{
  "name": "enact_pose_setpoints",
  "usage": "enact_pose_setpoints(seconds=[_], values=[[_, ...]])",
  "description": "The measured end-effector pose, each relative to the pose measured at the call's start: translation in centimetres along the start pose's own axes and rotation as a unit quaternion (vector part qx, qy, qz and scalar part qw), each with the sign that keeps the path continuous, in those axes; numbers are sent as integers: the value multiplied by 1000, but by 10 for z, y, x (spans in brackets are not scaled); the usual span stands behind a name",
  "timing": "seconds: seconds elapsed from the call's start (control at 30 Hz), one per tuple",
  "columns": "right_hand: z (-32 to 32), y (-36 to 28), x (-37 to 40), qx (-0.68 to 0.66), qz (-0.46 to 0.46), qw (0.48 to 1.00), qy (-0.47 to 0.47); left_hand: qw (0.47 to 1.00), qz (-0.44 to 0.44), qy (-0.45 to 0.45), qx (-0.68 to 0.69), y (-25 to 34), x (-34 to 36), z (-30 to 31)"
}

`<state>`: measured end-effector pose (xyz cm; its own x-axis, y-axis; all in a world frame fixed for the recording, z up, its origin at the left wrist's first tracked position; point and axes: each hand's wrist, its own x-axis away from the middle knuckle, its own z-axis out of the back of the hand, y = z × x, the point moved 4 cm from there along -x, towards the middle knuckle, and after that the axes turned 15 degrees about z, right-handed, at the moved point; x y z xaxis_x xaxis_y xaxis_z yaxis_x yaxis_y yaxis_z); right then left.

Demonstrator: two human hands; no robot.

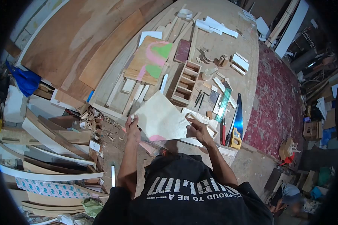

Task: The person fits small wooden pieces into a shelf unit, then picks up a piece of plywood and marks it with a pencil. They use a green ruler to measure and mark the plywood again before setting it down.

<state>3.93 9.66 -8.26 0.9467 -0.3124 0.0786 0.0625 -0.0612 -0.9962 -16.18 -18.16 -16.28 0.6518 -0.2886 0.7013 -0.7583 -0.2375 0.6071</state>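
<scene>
Workshop counter [229, 41] littered with offcuts: at its near edge, left hand [132, 125] and right hand [197, 129] have fingers clamped on a pale board [161, 118]; compartmented rack [186, 82] just beyond; shirt [187, 202] reads "PROUD TO BE A"

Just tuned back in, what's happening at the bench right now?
A person in a black shirt stands at a cluttered workbench and holds a pale board with both hands: the left hand grips its left edge, the right hand its right edge. Beyond the board sit a small wooden shelf frame and a pink-and-green painted board. A blue-bladed saw lies to the right.
</scene>
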Motion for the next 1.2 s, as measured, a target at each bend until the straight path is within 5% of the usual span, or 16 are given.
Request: enact_pose_setpoints(seconds=[0.3,0.4,0.53,0.7,0.77,1.1,1.13,1.2], values=[[41,-7,-6,-9,24,996,83,997,22,-76,14,40,10,-86],[62,-13,0,-6,-2,996,86,952,-44,-88,-289,61,-4,-98],[81,-34,6,53,3,995,86,864,-172,-125,-456,86,15,-156],[89,-49,11,55,13,993,101,865,-186,-179,-431,78,32,-222],[88,-63,13,110,55,988,91,878,-124,-219,-408,78,48,-242],[92,-69,36,122,71,982,127,865,-219,-159,-422,61,59,-250],[88,-79,40,268,145,944,124,864,-220,-159,-423,60,63,-250],[68,-107,45,416,261,860,136,623,-598,63,-500,71,93,-252]])
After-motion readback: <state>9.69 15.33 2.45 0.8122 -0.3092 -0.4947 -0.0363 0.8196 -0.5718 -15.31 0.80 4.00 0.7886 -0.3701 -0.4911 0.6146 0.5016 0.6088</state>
